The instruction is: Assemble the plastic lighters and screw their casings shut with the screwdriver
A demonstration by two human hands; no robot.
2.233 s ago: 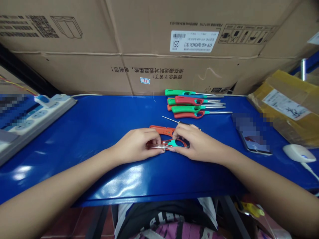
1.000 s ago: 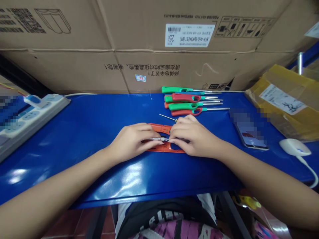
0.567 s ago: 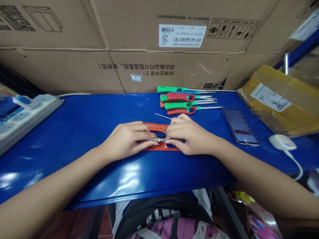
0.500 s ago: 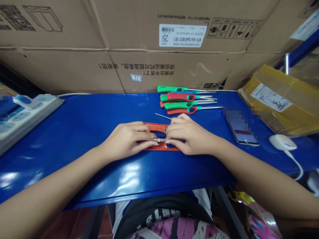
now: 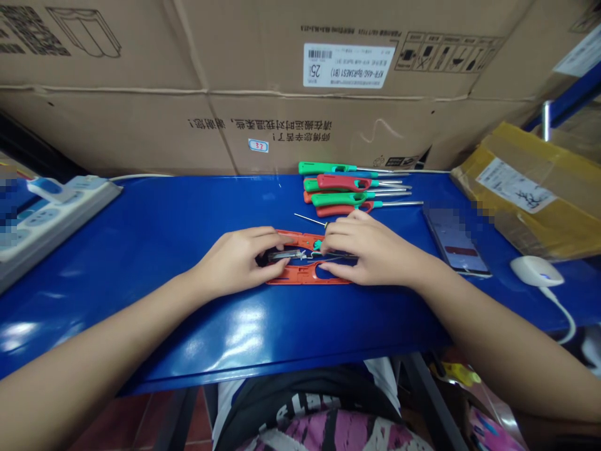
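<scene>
An opened gas lighter lies on the blue tabletop between my hands. Its orange upper shell half (image 5: 305, 240) and lower shell half (image 5: 305, 274) are apart, with a clear fuel tank (image 5: 284, 255) and thin metal parts between them. My left hand (image 5: 237, 260) curves round the left end, fingers on the upper half and thumb on the lower. My right hand (image 5: 370, 250) bends over the right end, thumb at the lower half's opening, its fingertips partly hidden. A small teal piece (image 5: 317, 245) shows by those fingers. Behind them is a thin metal shaft (image 5: 310, 219), its far end hidden.
Several green and red lighters (image 5: 347, 199) are heaped behind my right hand. Farther right are a phone (image 5: 455, 244), a white device (image 5: 536, 270) with a cable, and a taped box (image 5: 521, 194). A power strip (image 5: 61, 210) sits at left; cardboard (image 5: 263, 125) stands behind.
My fingertips have moved apart from a close pinch on the inner metal parts. The fuel tank now shows lower between the shell halves, and my right hand has shifted slightly right.
</scene>
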